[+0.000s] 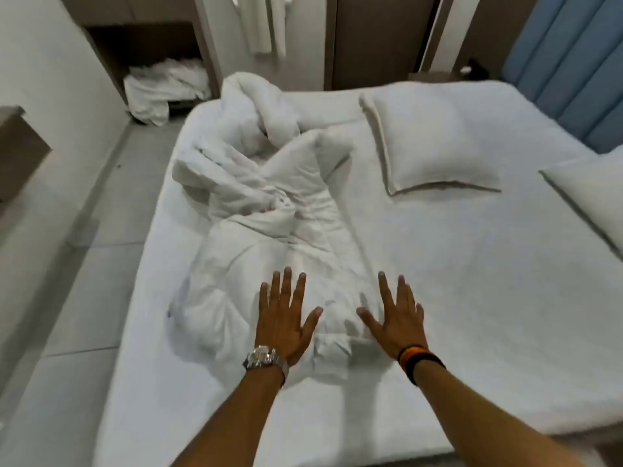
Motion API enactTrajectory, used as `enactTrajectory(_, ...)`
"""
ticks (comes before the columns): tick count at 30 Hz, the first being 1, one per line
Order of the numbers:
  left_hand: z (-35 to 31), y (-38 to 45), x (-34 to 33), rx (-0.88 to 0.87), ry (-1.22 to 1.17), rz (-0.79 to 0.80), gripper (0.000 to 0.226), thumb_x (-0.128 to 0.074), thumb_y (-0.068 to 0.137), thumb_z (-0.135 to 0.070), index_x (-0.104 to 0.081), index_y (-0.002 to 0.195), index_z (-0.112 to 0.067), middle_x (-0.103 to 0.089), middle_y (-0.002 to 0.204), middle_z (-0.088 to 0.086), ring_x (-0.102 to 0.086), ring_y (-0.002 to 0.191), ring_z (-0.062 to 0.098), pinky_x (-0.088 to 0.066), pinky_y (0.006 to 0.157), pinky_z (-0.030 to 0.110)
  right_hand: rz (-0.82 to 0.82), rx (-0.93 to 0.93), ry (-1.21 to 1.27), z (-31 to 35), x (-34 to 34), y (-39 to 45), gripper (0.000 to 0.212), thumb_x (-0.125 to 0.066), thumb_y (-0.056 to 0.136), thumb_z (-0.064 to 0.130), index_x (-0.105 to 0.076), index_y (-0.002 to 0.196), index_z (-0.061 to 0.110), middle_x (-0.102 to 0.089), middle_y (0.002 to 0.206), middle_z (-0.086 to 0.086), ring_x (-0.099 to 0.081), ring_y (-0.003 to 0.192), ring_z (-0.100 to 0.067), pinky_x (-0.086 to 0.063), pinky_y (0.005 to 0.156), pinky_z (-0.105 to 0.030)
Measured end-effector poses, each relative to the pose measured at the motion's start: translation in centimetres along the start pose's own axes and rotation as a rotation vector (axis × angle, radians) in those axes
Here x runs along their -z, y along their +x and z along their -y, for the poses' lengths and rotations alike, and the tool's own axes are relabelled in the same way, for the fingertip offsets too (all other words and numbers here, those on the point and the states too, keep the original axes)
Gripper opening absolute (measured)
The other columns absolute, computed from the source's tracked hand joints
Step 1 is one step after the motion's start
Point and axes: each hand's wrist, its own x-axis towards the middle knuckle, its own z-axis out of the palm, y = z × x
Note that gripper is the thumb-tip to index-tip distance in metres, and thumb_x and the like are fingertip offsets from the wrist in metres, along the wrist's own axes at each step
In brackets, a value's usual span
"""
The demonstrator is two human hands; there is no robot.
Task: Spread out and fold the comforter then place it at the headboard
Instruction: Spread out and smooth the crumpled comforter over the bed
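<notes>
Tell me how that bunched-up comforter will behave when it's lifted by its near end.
The comforter is probably floppy: it lies twisted in soft folds. It looks puffy, so likely light for its bulk. Lifted by one end, the rest would probably drag across the bed.

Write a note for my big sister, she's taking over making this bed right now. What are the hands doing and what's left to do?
Left hand: open, fingers spread, over the near end of the comforter, holding nothing.
Right hand: open, fingers spread, at the comforter's near right edge, holding nothing.
Comforter: bunched in a crumpled heap along the left side of the bed, running from near the hands to the far edge.
Two pillows lie on the right: one pillow farther off, another pillow at the frame's edge. The blue headboard is far right.
Done: nothing yet.
Left: spread the comforter flat, fold it, place it at the headboard.
</notes>
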Motion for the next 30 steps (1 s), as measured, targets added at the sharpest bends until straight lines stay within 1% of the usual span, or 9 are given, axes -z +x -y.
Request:
enactTrajectory(4,-1.4,-0.9,-7.1,0.056,0.047,0.056,0.075,-0.028,0.103,-0.064,-0.024,0.165,-0.021,-0.013,0.173,0.012,-0.007,0.16,0.033,-0.008,0.127,0.058,0.101,-0.134,0.24,-4.5,-6.1,-0.7,0.1,-0.043,0.078,0.095,0.02,0.15,0.065,-0.015,0.173,-0.008,-0.029,0.155,-0.031,-0.032,0.122,-0.05)
enactTrajectory(6,-1.7,-1.3,-9.9,0.064,0.049,0.073,0.074,-0.034,0.104,-0.061,-0.028,0.164,-0.019,-0.016,0.172,0.014,-0.01,0.16,0.034,-0.006,0.128,0.056,0.074,-0.138,0.387,-5.4,-8.6,-0.8,0.102,-0.051,0.078,0.092,0.011,0.153,0.064,-0.039,0.164,-0.001,-0.046,0.144,-0.025,-0.042,0.114,-0.039)
enactTrajectory(8,-1.4,-1.3,-11.3,0.071,0.07,0.052,0.072,-0.04,0.103,-0.057,-0.031,0.163,-0.018,-0.02,0.171,0.016,-0.013,0.159,0.035,-0.004,0.129,0.053,0.031,-0.104,0.473,-5.0,-9.8,-0.3,0.101,-0.058,0.08,0.085,-0.002,0.159,0.057,-0.052,0.154,0.005,-0.054,0.135,-0.02,-0.045,0.108,-0.03)
enactTrajectory(11,-1.5,-1.2,-11.8,0.092,0.082,0.041,0.069,-0.044,0.103,-0.053,-0.035,0.162,-0.018,-0.028,0.169,0.016,-0.023,0.157,0.036,-0.005,0.129,0.05,-0.032,-0.079,0.55,-4.0,-10.6,-0.1,0.091,-0.065,0.087,0.071,-0.014,0.16,0.054,-0.046,0.151,0.022,-0.05,0.136,-0.01,-0.036,0.104,-0.017)
enactTrajectory(13,-2.0,-1.1,-11.0,0.126,0.054,0.059,0.067,-0.036,0.104,-0.054,-0.035,0.162,-0.02,-0.029,0.168,0.014,-0.026,0.156,0.035,-0.008,0.129,0.049,-0.064,-0.067,0.604,-3.3,-10.0,-0.4,0.083,-0.067,0.092,0.06,-0.02,0.159,0.052,-0.038,0.15,0.033,-0.046,0.138,-0.001,-0.031,0.103,-0.008)
enactTrajectory(18,-2.6,-1.6,-7.7,0.187,-0.024,0.188,0.076,-0.006,0.099,-0.061,-0.032,0.163,-0.029,-0.031,0.169,0.007,-0.028,0.155,0.029,-0.017,0.126,0.049,-0.071,-0.037,0.72,-1.7,-6.4,-2.9,0.071,-0.071,0.094,0.036,-0.035,0.153,0.052,-0.045,0.144,0.037,-0.044,0.123,0.018,-0.032,0.097,0.003)
enactTrajectory(22,-3.2,-4.9,-4.7,0.195,-0.081,0.259,0.084,0.003,0.093,-0.068,-0.032,0.161,-0.036,-0.035,0.167,0.001,-0.033,0.151,0.029,-0.016,0.125,0.053,-0.058,-0.027,0.83,-1.2,-3.9,-8.6,0.069,-0.075,0.091,0.03,-0.044,0.15,0.051,-0.046,0.134,0.044,-0.041,0.114,0.034,-0.034,0.091,0.007)
enactTrajectory(25,-5.1,-10.2,-3.5,0.182,-0.048,0.295,0.079,0.003,0.094,-0.071,-0.025,0.162,-0.041,-0.029,0.17,-0.005,-0.029,0.153,0.03,-0.013,0.124,0.057,-0.015,-0.058,0.907,-2.4,-3.2,-14.7,0.068,-0.078,0.091,0.03,-0.048,0.151,0.041,-0.051,0.143,0.032,-0.043,0.122,0.028,-0.035,0.095,0.005)
enactTrajectory(30,-10.3,-18.2,-5.1,0.118,-0.04,0.39,0.075,0.004,0.093,-0.075,-0.002,0.163,-0.048,-0.004,0.174,-0.012,-0.01,0.159,0.031,0.0,0.125,0.058,0.007,-0.161,0.943,-8.3,-2.9,-23.9,0.063,-0.078,0.091,0.037,-0.052,0.149,0.037,-0.057,0.145,0.018,-0.054,0.132,-0.002,-0.041,0.101,-0.01)
